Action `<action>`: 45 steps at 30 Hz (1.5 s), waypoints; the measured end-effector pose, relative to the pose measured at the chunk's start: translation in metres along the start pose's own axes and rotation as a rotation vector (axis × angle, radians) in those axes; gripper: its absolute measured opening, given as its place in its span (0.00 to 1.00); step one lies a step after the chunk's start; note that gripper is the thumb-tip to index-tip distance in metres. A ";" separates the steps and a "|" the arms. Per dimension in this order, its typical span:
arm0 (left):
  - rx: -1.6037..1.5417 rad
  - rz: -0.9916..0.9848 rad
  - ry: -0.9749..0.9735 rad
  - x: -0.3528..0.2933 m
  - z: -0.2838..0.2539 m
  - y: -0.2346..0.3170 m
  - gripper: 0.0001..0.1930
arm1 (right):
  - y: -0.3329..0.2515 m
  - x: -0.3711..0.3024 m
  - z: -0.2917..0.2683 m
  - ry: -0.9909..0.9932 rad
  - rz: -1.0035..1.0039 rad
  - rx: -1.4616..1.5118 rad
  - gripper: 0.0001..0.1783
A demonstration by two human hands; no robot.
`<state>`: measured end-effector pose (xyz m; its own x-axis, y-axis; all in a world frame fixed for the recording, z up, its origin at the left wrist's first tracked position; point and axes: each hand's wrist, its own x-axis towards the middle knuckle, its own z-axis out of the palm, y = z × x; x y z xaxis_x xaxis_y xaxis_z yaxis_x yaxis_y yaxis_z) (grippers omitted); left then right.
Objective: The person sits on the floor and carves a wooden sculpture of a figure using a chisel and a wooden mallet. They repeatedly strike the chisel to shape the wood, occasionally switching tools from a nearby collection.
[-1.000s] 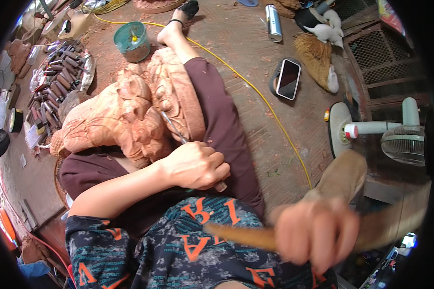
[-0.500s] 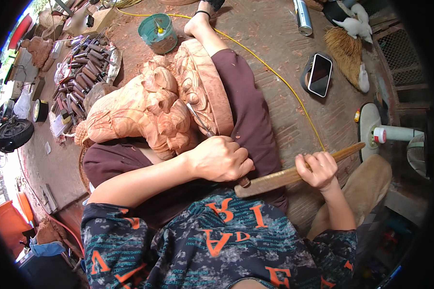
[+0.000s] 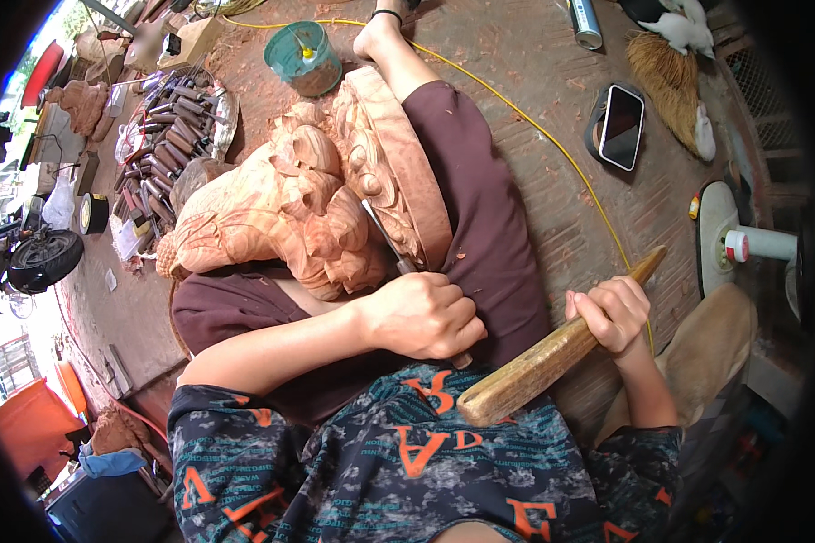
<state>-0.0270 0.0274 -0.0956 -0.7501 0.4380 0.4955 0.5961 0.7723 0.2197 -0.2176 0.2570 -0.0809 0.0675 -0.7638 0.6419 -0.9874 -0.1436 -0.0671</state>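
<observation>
Across my lap lies a carved figure of pale reddish wood (image 3: 254, 213), its thick rounded base (image 3: 428, 195) against my right leg. My left hand (image 3: 423, 317) is closed round a chisel (image 3: 388, 237). The blade points away from me and its tip reaches the carving beside the base; whether it bites in cannot be made out. The butt of its handle pokes out below my fist. My right hand (image 3: 612, 312) grips a wooden club-like mallet (image 3: 539, 366) by its narrower part. The mallet's broad end is near my shirt, apart from the chisel's butt.
Many wood-handled carving tools (image 3: 167, 149) lie heaped at the left. Beyond the carving stands a teal tub (image 3: 302, 61) with a small bottle inside. A yellow cable (image 3: 525, 118) crosses the floor. At the right are a phone (image 3: 621, 127), a straw broom (image 3: 666, 77) and a fan (image 3: 720, 240).
The mallet's broad end has swung away from the chisel's butt, toward my body. My left hand keeps its hold on the chisel. The whole view has shifted slightly.
</observation>
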 end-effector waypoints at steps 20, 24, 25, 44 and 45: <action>0.046 0.032 -0.008 -0.008 0.001 -0.009 0.19 | 0.008 0.008 -0.004 -0.133 -0.134 -0.141 0.17; 0.067 0.059 0.033 0.000 -0.009 -0.005 0.17 | 0.006 0.007 -0.006 -0.110 -0.055 -0.066 0.18; 0.018 0.042 0.065 -0.001 -0.004 0.000 0.18 | 0.004 0.007 -0.004 -0.093 -0.054 -0.034 0.18; 0.014 0.008 0.055 -0.001 -0.005 -0.011 0.19 | 0.003 0.004 0.008 -0.032 -0.110 0.037 0.18; 0.023 0.008 0.047 -0.001 -0.005 -0.011 0.19 | 0.004 0.005 0.012 0.027 -0.148 0.062 0.17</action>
<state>-0.0311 0.0160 -0.0947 -0.7306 0.4227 0.5363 0.5949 0.7795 0.1960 -0.2199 0.2454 -0.0873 0.2064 -0.7142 0.6688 -0.9563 -0.2919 -0.0166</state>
